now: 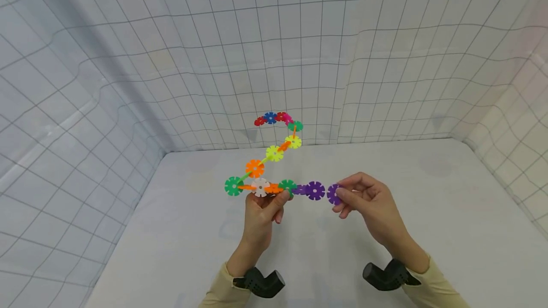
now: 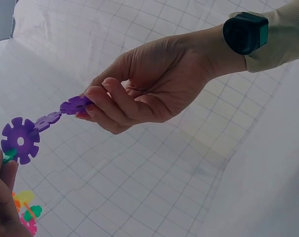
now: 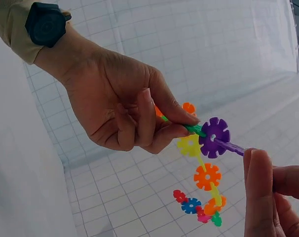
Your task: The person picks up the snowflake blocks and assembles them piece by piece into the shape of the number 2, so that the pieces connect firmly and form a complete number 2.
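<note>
A chain of notched, flower-shaped plastic discs [image 1: 275,153] in several colours zigzags up and away from my left hand [image 1: 259,225]. That hand pinches the chain at a green disc [image 1: 287,185], between thumb and fingers. Right of it, linked purple discs [image 1: 315,190] stick out towards my right hand [image 1: 381,210]. A purple disc [image 1: 333,194] is pinched upright between the right thumb and fingers. Its edge faces the chain's purple end, very close; whether they touch, I cannot tell. In the left wrist view the right fingers partly cover this purple disc [image 2: 73,105].
Below the hands lies a white surface [image 1: 184,241]. White cloth walls with a dark grid [image 1: 274,51] rise behind and at both sides. Black cameras [image 1: 263,283] are strapped to both wrists. The chain's far red and blue end hangs near the back wall.
</note>
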The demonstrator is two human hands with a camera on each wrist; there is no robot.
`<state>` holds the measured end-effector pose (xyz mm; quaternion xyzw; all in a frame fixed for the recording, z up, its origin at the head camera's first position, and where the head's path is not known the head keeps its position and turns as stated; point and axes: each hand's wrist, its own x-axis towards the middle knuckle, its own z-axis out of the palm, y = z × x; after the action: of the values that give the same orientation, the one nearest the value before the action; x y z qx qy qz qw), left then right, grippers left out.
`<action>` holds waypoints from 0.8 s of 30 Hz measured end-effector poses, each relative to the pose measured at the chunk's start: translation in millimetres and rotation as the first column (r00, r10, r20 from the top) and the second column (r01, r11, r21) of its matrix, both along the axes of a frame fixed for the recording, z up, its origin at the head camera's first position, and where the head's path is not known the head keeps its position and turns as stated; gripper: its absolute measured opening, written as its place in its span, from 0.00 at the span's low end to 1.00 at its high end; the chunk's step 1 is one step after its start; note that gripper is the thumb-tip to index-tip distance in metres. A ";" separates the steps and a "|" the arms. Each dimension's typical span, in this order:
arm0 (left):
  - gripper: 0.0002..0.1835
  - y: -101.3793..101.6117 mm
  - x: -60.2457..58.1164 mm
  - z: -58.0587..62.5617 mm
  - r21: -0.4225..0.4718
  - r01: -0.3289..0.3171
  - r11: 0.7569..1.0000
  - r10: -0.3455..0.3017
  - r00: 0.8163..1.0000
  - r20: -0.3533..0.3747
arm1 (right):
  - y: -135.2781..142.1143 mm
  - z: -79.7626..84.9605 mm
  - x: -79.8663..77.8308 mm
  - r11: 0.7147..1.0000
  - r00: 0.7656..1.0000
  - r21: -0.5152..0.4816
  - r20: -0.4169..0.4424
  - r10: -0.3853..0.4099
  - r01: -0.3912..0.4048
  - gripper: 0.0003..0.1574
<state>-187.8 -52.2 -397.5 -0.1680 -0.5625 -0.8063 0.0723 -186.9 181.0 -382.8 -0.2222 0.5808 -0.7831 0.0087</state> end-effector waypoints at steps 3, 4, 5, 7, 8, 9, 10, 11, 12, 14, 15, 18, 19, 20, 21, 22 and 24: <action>0.05 0.6 0.1 -0.2 -0.001 0.004 1.000 -0.004 1.000 -0.004 | -0.5 -0.9 0.8 0.999 0.999 -0.015 0.012 0.041 -0.041 0.09; 0.05 0.8 0.2 -0.1 -0.001 0.007 1.000 -0.007 1.000 -0.008 | -0.7 -0.9 1.0 0.998 0.999 -0.017 0.014 0.053 -0.052 0.09; 0.05 0.9 0.2 -0.3 0.000 0.009 1.000 -0.010 1.000 -0.012 | -0.7 -0.9 1.3 0.998 0.998 -0.018 0.020 0.062 -0.061 0.09; 0.05 1.3 0.3 -0.5 0.000 0.016 1.000 -0.016 1.000 -0.021 | -0.6 -0.8 2.0 0.997 0.996 -0.023 0.041 0.074 -0.073 0.09; 0.05 1.4 0.3 -0.6 0.000 0.019 1.000 -0.019 1.000 -0.025 | -0.4 -0.5 2.4 0.997 0.995 -0.027 0.059 0.078 -0.077 0.08; 0.05 1.6 0.3 -0.8 -0.001 0.021 1.000 -0.021 0.999 -0.029 | -0.1 -0.2 2.7 0.996 0.994 -0.030 0.076 0.081 -0.079 0.08; 0.06 1.6 0.3 -1.0 -0.002 0.024 1.000 -0.024 0.999 -0.032 | 0.1 0.1 3.0 0.996 0.992 -0.037 0.095 0.085 -0.082 0.07; 0.06 1.7 0.2 -1.3 -0.003 0.026 1.000 -0.026 0.999 -0.035 | 0.4 0.4 3.2 0.995 0.989 -0.045 0.113 0.090 -0.086 0.07; 0.06 1.7 0.2 -1.3 -0.006 0.028 1.000 -0.029 0.999 -0.040 | 0.6 0.7 3.3 0.994 0.987 -0.058 0.126 0.100 -0.094 0.07; 0.06 1.9 0.1 -1.5 -0.012 0.030 0.999 -0.031 0.999 -0.043 | 0.9 1.7 3.5 0.991 0.981 -0.084 0.151 0.119 -0.107 0.07; 0.06 2.0 0.1 -1.7 -0.015 0.032 0.999 -0.032 0.998 -0.045 | 1.0 2.2 3.5 0.989 0.979 -0.094 0.158 0.128 -0.114 0.07; 0.07 2.1 0.1 -1.9 -0.023 0.036 0.999 -0.037 0.998 -0.053 | 1.5 3.4 3.4 0.985 0.973 -0.112 0.176 0.149 -0.130 0.06; 0.07 2.0 0.1 -2.2 -0.025 0.037 0.999 -0.038 0.998 -0.055 | 1.6 3.6 3.4 0.985 0.972 -0.111 0.181 0.151 -0.132 0.06; 0.07 1.8 0.0 -2.4 -0.025 0.039 0.999 -0.040 0.997 -0.059 | 1.7 3.8 3.3 0.985 0.970 -0.108 0.187 0.152 -0.133 0.06; 0.07 1.7 -0.2 -2.6 -0.026 0.041 0.999 -0.042 0.997 -0.066 | 1.8 3.9 3.3 0.985 0.969 -0.105 0.193 0.154 -0.136 0.06; 0.07 1.7 -0.4 -2.7 -0.025 0.042 0.999 -0.044 0.996 -0.074 | 2.0 3.9 3.3 0.985 0.967 -0.103 0.199 0.156 -0.138 0.06; 0.07 1.6 -0.7 -3.1 -0.024 0.048 0.999 -0.050 0.995 -0.090 | 2.4 3.9 3.4 0.985 0.963 -0.100 0.215 0.161 -0.143 0.06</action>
<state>-188.5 -50.6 -400.6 -0.2188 -0.5631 -0.7933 0.0762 -183.5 183.4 -379.0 -0.1773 0.5241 -0.8237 0.1245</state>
